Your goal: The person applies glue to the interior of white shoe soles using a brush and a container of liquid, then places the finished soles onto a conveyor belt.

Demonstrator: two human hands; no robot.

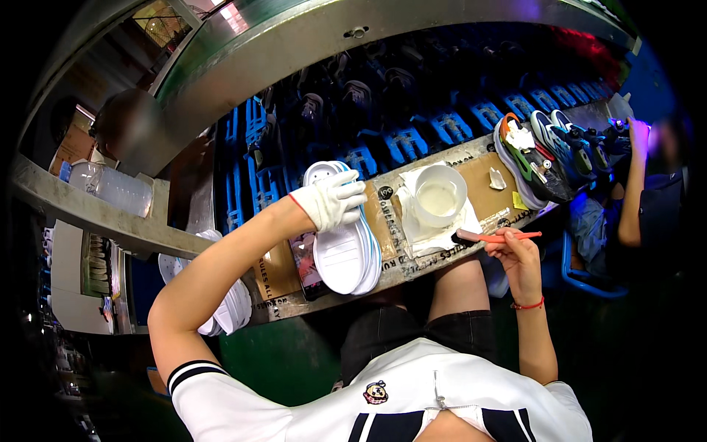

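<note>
A white knit glove covers my left hand (333, 202), which lies across the middle of a stack of white shoe soles (344, 259). Its fingers curl over the right side of the top sole. Between the fingers of my right hand (521, 258) is a red-handled brush (508, 236), its dark bristles pointing left. Just beyond the bristles, a round plastic tub (440, 195) with pale liquid stands on white paper (417, 237).
More white soles (234, 308) are piled at the left. Several shoes (526, 158) stand at the bench's right end. Behind the bench (495, 184), blue racks (406, 145) carry dark shoes. A metal beam (250, 70) crosses above. A co-worker's arm (633, 184) shows at right.
</note>
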